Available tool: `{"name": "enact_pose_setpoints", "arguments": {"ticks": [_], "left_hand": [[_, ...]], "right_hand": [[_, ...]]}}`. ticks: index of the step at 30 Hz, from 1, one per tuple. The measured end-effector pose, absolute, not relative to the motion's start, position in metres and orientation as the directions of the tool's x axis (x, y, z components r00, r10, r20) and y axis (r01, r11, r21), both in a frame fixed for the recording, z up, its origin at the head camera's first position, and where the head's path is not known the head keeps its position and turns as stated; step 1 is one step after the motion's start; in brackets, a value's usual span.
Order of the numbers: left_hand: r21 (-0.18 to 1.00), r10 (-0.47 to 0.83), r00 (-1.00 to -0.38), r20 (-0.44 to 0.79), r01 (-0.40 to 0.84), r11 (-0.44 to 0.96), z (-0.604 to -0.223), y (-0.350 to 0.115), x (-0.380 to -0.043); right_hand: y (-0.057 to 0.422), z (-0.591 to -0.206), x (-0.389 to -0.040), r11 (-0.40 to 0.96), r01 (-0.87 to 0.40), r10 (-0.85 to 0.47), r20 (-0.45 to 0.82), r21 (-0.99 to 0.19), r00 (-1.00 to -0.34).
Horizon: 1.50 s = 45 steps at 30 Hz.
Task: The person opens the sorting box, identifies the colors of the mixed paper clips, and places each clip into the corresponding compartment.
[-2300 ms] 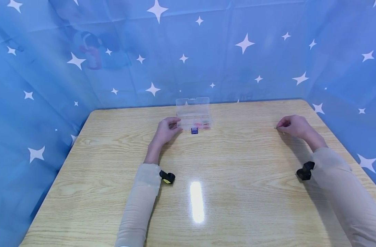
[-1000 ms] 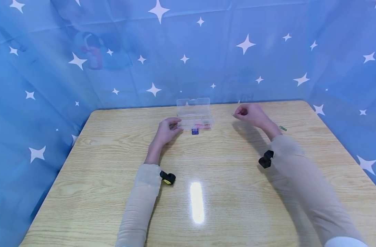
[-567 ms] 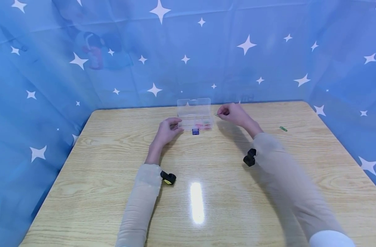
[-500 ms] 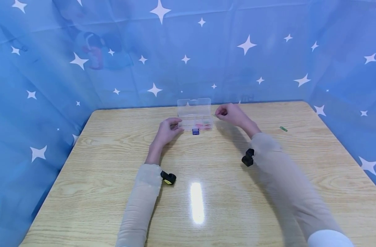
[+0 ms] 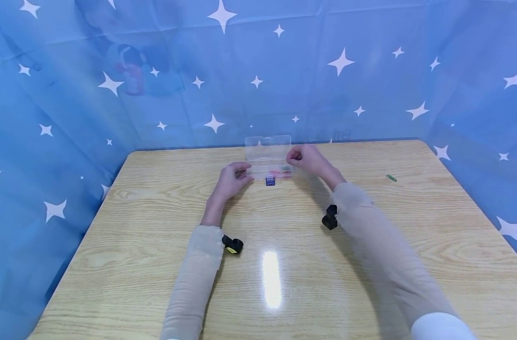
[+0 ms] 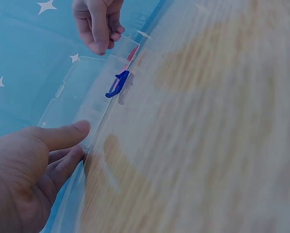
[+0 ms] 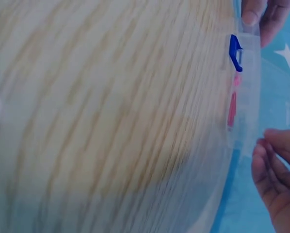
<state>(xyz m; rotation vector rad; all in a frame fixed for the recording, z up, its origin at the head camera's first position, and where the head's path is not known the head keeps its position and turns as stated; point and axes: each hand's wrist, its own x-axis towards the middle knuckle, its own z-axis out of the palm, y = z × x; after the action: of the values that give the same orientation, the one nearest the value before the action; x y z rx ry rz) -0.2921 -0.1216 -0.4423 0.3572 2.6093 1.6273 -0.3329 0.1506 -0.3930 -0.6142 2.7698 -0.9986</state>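
Observation:
A clear plastic compartment box (image 5: 258, 169) stands near the table's back edge with its lid (image 5: 268, 147) raised. My left hand (image 5: 230, 181) holds the box's left end between thumb and fingers. My right hand (image 5: 308, 159) is over the box's right end, thumb and fingertips close together. No item shows between those fingertips in any view, though something small could be hidden. Red and pink pieces (image 7: 232, 109) lie in the front right of the box. A blue latch (image 6: 118, 84) hangs out from the box's front edge.
A green paper clip (image 5: 391, 178) lies on the wooden table (image 5: 326, 274) toward the right. A blue curtain (image 5: 241, 56) with white stars stands behind the table and at both sides. Small black cameras (image 5: 233, 245) are strapped to both wrists.
My right hand has moved left from the table's right side to the box, and the small greenish piece at its fingertips no longer shows. The left hand has stayed put.

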Motion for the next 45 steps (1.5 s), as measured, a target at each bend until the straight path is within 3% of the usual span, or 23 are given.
{"name": "enact_pose_setpoints", "arguments": {"ticks": [15, 33, 45], "left_hand": [[0.883, 0.224, -0.97, 0.093, 0.184, 0.432, -0.444, -0.122, -0.292], [0.889, 0.217, -0.972, 0.088, 0.175, 0.423, -0.443, -0.121, -0.291], [0.888, 0.222, -0.97, 0.099, 0.187, 0.421, -0.443, -0.122, -0.291]], "right_hand": [[0.18, -0.397, -0.329, 0.717, -0.327, -0.398, 0.023, -0.615, -0.917], [0.261, -0.382, -0.305, 0.753, -0.324, -0.347, 0.073, -0.572, -0.935], [0.326, -0.38, -0.29, 0.83, -0.242, -0.262, 0.032, -0.502, -0.964]]}}
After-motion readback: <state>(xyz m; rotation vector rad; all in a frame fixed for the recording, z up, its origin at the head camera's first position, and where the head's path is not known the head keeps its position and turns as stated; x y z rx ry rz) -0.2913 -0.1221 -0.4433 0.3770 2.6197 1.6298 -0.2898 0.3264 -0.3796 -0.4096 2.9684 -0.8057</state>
